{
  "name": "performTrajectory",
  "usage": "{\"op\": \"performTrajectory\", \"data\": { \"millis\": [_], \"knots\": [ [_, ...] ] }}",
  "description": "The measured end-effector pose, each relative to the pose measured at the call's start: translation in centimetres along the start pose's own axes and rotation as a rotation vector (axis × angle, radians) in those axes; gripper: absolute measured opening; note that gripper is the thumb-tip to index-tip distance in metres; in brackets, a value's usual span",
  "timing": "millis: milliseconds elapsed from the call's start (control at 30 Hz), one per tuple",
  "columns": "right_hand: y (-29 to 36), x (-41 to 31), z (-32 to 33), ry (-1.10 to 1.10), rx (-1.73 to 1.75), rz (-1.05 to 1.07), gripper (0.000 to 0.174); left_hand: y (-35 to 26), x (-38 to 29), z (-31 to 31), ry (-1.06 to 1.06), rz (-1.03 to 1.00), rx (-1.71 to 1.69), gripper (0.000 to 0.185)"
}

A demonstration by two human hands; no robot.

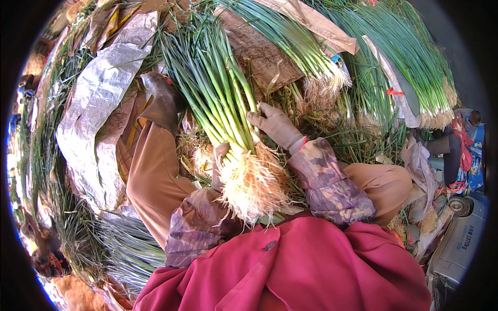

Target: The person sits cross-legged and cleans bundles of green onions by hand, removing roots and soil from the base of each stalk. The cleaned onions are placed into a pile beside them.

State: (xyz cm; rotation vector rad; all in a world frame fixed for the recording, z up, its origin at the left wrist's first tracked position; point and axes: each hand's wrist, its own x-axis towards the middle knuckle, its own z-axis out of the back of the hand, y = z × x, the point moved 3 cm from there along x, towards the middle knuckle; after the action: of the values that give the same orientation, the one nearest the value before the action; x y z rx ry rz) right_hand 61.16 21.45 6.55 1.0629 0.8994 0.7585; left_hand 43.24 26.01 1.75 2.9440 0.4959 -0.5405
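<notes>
A thick bunch of green onions [223, 93] lies across my lap, its leaves pointing away from me. The pale, stringy roots [253, 186] hang towards my red coat. My left hand [218, 165], in a dirty glove, grips the bunch from its left side near the roots; most of its fingers are hidden beneath the stalks. On the other side, my gloved right hand [277, 126] pinches an outer stalk between thumb and fingers, a little above the roots. Camouflage-patterned sleeves cover both forearms.
Another green onion bunch [311, 58] rests on brown sacking [258, 50] ahead. A large onion pile [400, 74] stands at right, with loose trimmings [362, 144] below it. Silvery sheeting [97, 105] lies left of my boot [159, 101]. Another person [449, 149] and a vehicle [453, 241] bearing writing appear at far right.
</notes>
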Motion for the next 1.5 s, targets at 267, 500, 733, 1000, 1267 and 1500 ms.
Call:
{"op": "performTrajectory", "data": {
  "millis": [267,500,733,1000,1267,1500],
  "knots": [
    [0.5,-2.2,-1.9,-0.186,0.048,0.084,0.035,0.5,-0.7,-4.0,0.062,-0.053,0.049,0.039],
    [14.8,-7.8,7.3,0.273,1.028,0.384,0.03,1.3,-1.5,-6.5,0.082,0.055,0.106,0.051],
    [-1.5,-3.9,-1.0,0.177,-0.362,-0.393,0.074,0.9,-1.0,-3.5,-0.001,-0.087,0.157,0.032],
    [0.8,-7.2,-0.1,-0.014,-0.034,-0.204,0.032,0.7,-0.4,-2.2,-0.012,0.116,0.146,0.041],
    [-2.6,-5.8,0.9,-0.074,-0.295,-0.027,0.031,1.4,-1.6,-5.3,0.045,0.121,0.016,0.055],
    [3.1,7.0,2.3,-0.136,-0.476,-0.14,0.054,1.3,-1.6,-5.2,0.023,0.171,0.035,0.053]
  ]
}}
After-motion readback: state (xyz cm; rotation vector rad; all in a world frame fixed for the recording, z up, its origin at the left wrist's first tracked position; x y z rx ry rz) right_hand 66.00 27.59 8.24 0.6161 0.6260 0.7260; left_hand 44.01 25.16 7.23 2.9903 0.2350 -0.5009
